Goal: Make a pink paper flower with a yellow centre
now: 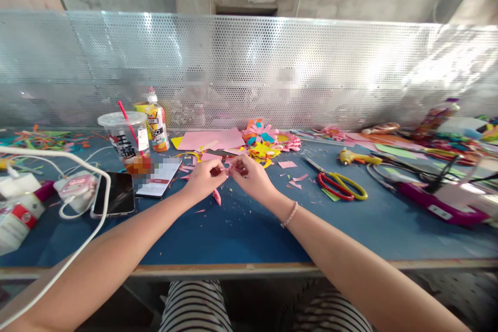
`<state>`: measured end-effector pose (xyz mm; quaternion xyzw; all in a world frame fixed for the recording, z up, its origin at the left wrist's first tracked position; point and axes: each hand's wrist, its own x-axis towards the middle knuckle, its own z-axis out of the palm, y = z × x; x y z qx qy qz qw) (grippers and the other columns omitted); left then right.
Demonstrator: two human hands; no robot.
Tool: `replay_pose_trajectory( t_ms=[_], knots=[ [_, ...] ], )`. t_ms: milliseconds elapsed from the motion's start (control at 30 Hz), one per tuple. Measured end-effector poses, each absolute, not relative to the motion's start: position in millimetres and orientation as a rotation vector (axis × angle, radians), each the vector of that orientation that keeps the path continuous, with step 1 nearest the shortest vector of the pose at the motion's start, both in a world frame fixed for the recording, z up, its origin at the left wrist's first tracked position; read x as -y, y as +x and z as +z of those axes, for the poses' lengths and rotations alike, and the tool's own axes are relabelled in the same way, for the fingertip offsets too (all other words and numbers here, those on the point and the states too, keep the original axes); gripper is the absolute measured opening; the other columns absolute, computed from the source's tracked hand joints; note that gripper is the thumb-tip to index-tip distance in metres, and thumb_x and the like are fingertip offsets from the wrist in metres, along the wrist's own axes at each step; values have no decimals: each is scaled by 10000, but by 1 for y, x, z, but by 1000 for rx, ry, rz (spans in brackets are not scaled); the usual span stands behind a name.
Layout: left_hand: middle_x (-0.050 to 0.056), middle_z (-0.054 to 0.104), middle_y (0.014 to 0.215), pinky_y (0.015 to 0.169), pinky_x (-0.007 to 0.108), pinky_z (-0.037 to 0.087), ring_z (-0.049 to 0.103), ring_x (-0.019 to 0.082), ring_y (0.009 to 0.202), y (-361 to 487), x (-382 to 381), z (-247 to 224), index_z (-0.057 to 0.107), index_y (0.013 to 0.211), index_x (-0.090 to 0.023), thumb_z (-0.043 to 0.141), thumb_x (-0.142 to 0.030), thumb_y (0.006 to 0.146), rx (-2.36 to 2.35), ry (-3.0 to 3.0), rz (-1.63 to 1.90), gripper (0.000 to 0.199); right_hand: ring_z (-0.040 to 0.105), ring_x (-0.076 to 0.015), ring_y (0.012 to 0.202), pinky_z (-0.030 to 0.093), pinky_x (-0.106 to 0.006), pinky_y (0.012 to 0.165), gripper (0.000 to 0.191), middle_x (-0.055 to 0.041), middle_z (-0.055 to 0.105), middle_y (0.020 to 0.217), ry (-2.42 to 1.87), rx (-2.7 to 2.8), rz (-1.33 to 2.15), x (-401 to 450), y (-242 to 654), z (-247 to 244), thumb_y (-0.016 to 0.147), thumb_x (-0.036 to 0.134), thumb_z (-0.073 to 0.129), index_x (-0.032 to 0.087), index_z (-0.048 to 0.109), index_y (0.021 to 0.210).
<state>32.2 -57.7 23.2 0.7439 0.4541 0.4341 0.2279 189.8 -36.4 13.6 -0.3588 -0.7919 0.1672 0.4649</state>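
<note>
Over the middle of the blue table, my left hand (207,179) and my right hand (249,174) meet with fingertips almost touching. Both pinch a small piece of pink paper (226,171) between them; its exact shape is too small to tell. A folded pink strip (217,196) shows just below my left hand. Behind the hands are a large pink sheet (212,140) and several paper flowers in pink, orange, blue and yellow (264,149). Small pink scraps (288,164) lie to the right of my right hand.
Red and yellow scissors (342,185) and a yellow glue gun (358,157) lie right, near a purple power strip (439,205). At left are a drink cup (123,137), a glue bottle (156,124), two phones (114,194) and a white cable (104,207) crossing above my left forearm.
</note>
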Motion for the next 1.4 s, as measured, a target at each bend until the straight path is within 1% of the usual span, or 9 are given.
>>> replay_pose_trajectory(
  t_ms=[300, 433, 567, 800, 967, 1200, 1400],
  knots=[
    [-39, 474, 485, 454, 235, 381, 516, 116, 460, 31, 57, 23, 479, 599, -184, 488, -292, 715, -1253, 2025, 1202, 158, 538, -133, 722, 440, -262, 632, 62, -24, 568, 763, -869, 1910, 434, 33, 192, 15, 745, 208, 471, 200, 497, 800],
    [-45, 461, 467, 436, 227, 357, 497, 112, 439, 31, 55, 22, 477, 605, -185, 491, -312, 718, -1286, 1996, 1218, 170, 519, -129, 738, 432, -253, 638, 52, -23, 540, 787, -827, 1934, 314, 36, 194, 18, 740, 177, 483, 199, 497, 785],
    [-39, 476, 486, 444, 220, 352, 511, 116, 473, 30, 54, 21, 495, 608, -184, 496, -293, 709, -1290, 2052, 1223, 148, 504, -132, 747, 423, -263, 672, 27, -29, 514, 794, -745, 2017, 186, 39, 193, 19, 748, 169, 509, 195, 514, 754],
    [-20, 526, 548, 525, 222, 388, 532, 124, 551, 32, 57, 22, 535, 633, -178, 477, -231, 707, -1270, 2214, 1195, 108, 508, -138, 737, 428, -268, 668, 64, -30, 523, 767, -729, 2038, 180, 37, 192, 16, 750, 136, 499, 192, 523, 731],
    [-12, 561, 593, 579, 221, 398, 517, 116, 578, 32, 54, 19, 559, 641, -175, 477, -182, 683, -1231, 2345, 1229, 93, 515, -144, 768, 429, -271, 696, 57, -40, 536, 795, -740, 2075, 151, 36, 192, 15, 749, 138, 505, 188, 522, 730],
    [-8, 575, 604, 576, 217, 394, 525, 119, 592, 32, 53, 16, 560, 637, -172, 478, -175, 684, -1244, 2350, 1216, 95, 513, -143, 769, 427, -274, 713, 56, -42, 521, 797, -711, 2156, 125, 33, 193, 13, 759, 144, 487, 184, 514, 730],
    [-11, 577, 602, 582, 216, 397, 527, 119, 594, 33, 53, 18, 560, 641, -167, 472, -180, 686, -1240, 2280, 1192, 100, 494, -141, 754, 415, -270, 708, 63, -43, 510, 784, -707, 2183, 64, 33, 194, 15, 747, 116, 482, 176, 495, 731]
  ],
)
